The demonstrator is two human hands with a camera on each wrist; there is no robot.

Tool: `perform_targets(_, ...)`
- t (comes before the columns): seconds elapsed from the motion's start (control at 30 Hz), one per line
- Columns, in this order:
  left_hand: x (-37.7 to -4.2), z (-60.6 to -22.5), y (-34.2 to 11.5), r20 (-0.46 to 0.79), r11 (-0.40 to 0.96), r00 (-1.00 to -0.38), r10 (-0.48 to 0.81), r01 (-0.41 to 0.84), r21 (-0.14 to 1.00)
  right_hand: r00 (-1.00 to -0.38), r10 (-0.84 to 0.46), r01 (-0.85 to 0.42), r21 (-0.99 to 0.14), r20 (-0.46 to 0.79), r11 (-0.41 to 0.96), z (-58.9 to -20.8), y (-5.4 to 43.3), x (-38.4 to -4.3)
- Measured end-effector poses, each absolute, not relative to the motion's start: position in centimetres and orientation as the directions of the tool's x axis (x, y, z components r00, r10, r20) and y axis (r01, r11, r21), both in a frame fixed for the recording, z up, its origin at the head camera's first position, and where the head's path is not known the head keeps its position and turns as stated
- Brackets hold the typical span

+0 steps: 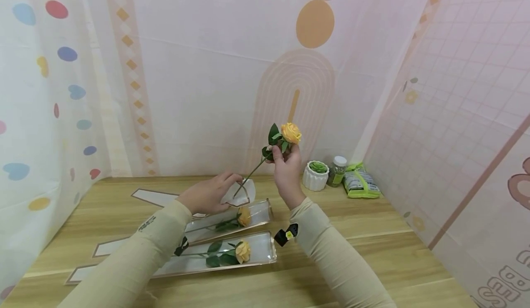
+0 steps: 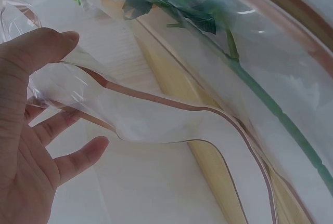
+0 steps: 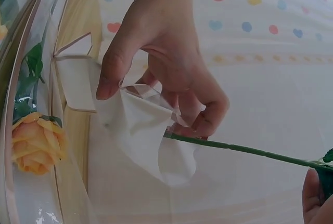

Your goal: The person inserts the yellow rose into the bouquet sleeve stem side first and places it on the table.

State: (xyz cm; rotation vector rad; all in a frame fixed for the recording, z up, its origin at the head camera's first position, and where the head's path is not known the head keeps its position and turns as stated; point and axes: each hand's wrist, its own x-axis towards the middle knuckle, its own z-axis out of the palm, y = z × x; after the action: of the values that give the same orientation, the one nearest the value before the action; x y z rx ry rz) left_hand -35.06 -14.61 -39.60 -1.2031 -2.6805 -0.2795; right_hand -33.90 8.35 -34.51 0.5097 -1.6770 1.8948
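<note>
Between thumb and fingers, my right hand [image 1: 287,172] pinches a yellow artificial rose [image 1: 291,133] just under its bloom, among the green leaves. Its stem [image 3: 244,149] slants down to the left. My left hand [image 1: 209,194] grips a clear-and-white flower sleeve [image 3: 138,138] with a brown border near its mouth, thumb on one side and fingers on the other. In the right wrist view the stem's lower tip is right at the sleeve's mouth. The sleeve's narrow tail [image 1: 153,196] lies across the table to the left.
Two sleeved yellow roses [image 1: 244,216] [image 1: 242,251] lie in front on the wooden table [image 1: 331,253]. At the back right stand a potted succulent [image 1: 316,177], a white-lidded jar [image 1: 337,172] and a green packet [image 1: 361,181]. Patterned curtains [image 1: 198,78] enclose the table.
</note>
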Motion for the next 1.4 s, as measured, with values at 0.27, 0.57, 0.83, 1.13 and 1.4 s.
perform_targets(0.27, -35.13, -39.71, -14.57, 0.25, 0.658, -0.663, 0.706, 0.744, 0.115, -0.759, 0.199, -0.635, -0.772, 0.62, -0.02, -34.63, 8.84, -33.75)
perform_targets(0.57, -35.0, -39.52, -14.61, 0.243, 0.662, -0.665, 0.706, 0.742, 0.108, -0.736, 0.117, -0.668, -0.743, 0.667, 0.036, -35.11, 8.98, -34.0)
perform_targets(0.83, -35.17, -39.47, -14.66, 0.255, 0.66, -0.663, 0.704, 0.743, 0.113, -0.738, 0.153, -0.635, -0.753, 0.658, 0.172, -35.15, 8.82, -33.84)
perform_targets(1.13, -35.16, -39.33, -14.85, 0.253, 0.655, -0.66, 0.707, 0.747, 0.117, -0.743, 0.192, -0.604, -0.766, 0.641, 0.22, -35.24, 8.78, -33.82)
perform_targets(1.4, -35.35, -39.45, -15.09, 0.254, 0.658, -0.667, 0.7, 0.741, 0.131, -0.795, 0.215, -0.571, -0.82, 0.567, 0.049, -35.39, 8.77, -33.84)
